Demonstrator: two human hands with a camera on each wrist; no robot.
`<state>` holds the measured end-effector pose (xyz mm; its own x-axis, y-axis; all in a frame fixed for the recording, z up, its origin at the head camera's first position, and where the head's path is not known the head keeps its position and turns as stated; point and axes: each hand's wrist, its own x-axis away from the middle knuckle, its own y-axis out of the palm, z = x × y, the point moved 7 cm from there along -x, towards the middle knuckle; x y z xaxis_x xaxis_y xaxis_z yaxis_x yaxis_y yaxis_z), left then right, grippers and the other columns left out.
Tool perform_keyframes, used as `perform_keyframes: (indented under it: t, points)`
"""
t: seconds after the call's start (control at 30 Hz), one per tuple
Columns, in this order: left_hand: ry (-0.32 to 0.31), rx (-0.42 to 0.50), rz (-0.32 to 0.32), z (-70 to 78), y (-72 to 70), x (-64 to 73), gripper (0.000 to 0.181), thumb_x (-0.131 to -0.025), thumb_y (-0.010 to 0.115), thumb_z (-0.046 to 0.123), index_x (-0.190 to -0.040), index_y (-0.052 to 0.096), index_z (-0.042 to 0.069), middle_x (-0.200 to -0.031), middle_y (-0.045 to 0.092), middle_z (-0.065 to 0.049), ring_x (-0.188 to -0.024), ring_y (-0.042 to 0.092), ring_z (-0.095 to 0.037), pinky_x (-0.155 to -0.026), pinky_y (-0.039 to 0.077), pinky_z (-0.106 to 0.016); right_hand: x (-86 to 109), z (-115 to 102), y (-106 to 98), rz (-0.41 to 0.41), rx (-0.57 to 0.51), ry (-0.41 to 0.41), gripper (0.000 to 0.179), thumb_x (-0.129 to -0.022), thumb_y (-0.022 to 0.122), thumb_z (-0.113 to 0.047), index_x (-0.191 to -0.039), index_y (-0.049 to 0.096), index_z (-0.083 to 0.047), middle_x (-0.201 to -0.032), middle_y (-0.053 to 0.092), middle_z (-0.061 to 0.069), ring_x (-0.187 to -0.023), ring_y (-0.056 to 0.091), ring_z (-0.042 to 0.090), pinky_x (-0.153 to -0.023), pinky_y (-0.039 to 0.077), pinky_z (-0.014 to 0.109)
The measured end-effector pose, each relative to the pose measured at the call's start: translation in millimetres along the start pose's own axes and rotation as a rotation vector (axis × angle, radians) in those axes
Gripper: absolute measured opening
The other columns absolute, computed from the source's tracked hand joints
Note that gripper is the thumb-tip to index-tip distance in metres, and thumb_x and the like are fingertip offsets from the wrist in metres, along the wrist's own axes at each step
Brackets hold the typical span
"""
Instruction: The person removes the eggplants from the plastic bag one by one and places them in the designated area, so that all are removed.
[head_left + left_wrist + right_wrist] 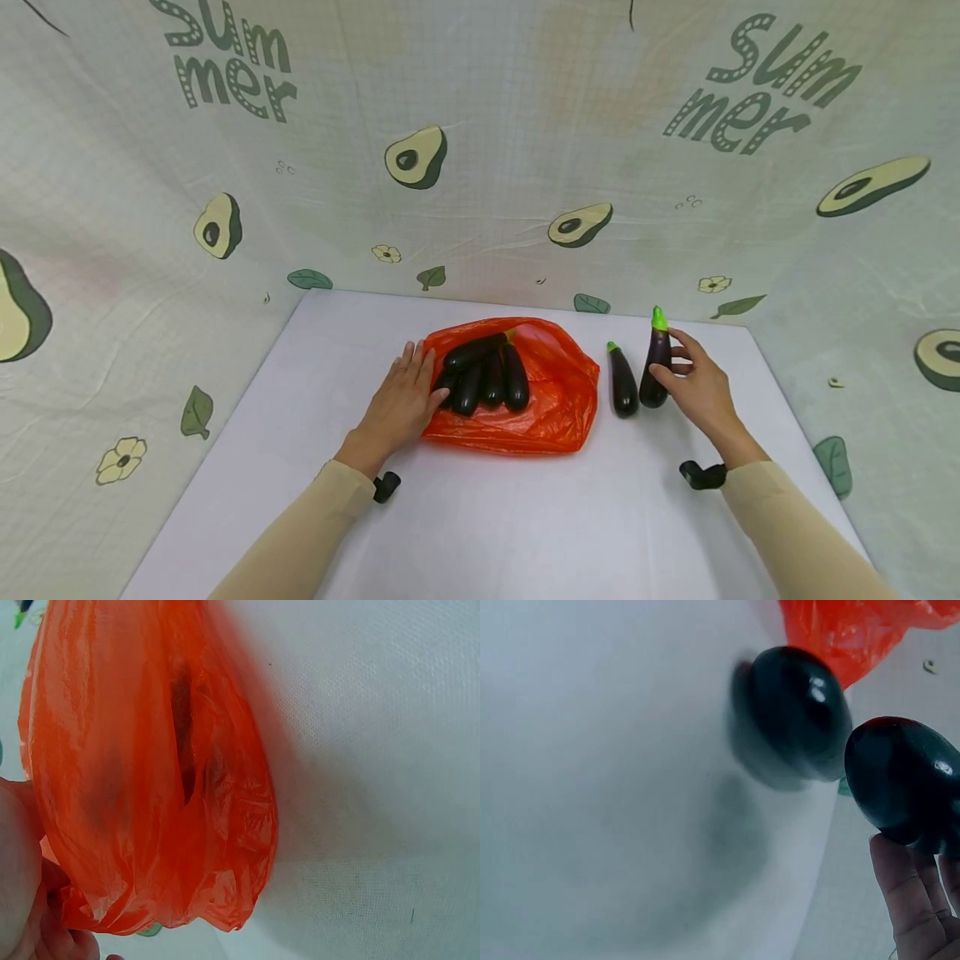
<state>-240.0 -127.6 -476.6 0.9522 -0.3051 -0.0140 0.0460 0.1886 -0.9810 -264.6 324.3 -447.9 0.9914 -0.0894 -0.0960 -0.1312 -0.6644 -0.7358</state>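
A red plastic bag (558, 417) lies open near the middle of the white table, with several eggplants (516, 379) inside. At the bag's left side, my left hand (401, 396) holds the rim between thumb and long, fairly straight fingers; the thumb reaches over it beside the eggplants. In the left wrist view the red film (112, 750) hides part of that hand. My right hand (697, 383) grips a dark eggplant with a bright green stem (656, 367), raised off the table in the right wrist view. Just left of it, another eggplant (623, 383) lies on the table.
A pale cloth (487, 200) printed with avocados, leaves and lettering hangs behind the table and along both sides. The white tabletop (510, 525) stretches in front of the bag. Dark wrist cameras (702, 475) sit at both sleeves.
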Motion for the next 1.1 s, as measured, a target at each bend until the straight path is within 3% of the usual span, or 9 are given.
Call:
perform_keyframes:
  t: [0.37,0.67,1.1]
  points:
    - [0.001,0.009,-0.012,0.4,-0.4,0.0,0.081,-0.111,0.048,0.045,-0.167,0.015,-0.002,-0.176,0.011,-0.021,-0.164,0.005,-0.041,-0.131,0.018,-0.057,-8.7,24,6,-0.054,0.014,0.052,0.075,-0.104,0.065,-0.033,-0.166,0.030,-0.011,-0.147,0.052,0.034,-0.126,0.061,0.052,-0.089,0.062,0.058]
    - [-0.016,0.021,-0.036,1.7,-0.7,0.7,0.083,-0.110,0.050,0.046,-0.168,0.013,0.000,-0.177,0.010,-0.020,-0.164,0.003,-0.040,-0.132,0.015,-0.056,-14.7,39,14,-0.103,0.043,0.047,0.072,-0.103,0.066,-0.033,-0.162,0.036,-0.005,-0.145,0.055,0.036,-0.126,0.062,0.052,-0.079,0.063,0.041]
    - [-0.011,0.023,-0.019,-0.8,2.6,0.6,0.081,-0.110,0.051,0.044,-0.168,0.015,0.000,-0.176,0.013,-0.021,-0.164,0.005,-0.040,-0.131,0.017,-0.056,-18.2,49,30,-0.176,0.089,0.051,0.068,-0.105,0.062,-0.035,-0.159,0.039,-0.001,-0.142,0.057,0.037,-0.126,0.062,0.053,-0.091,0.058,0.054]
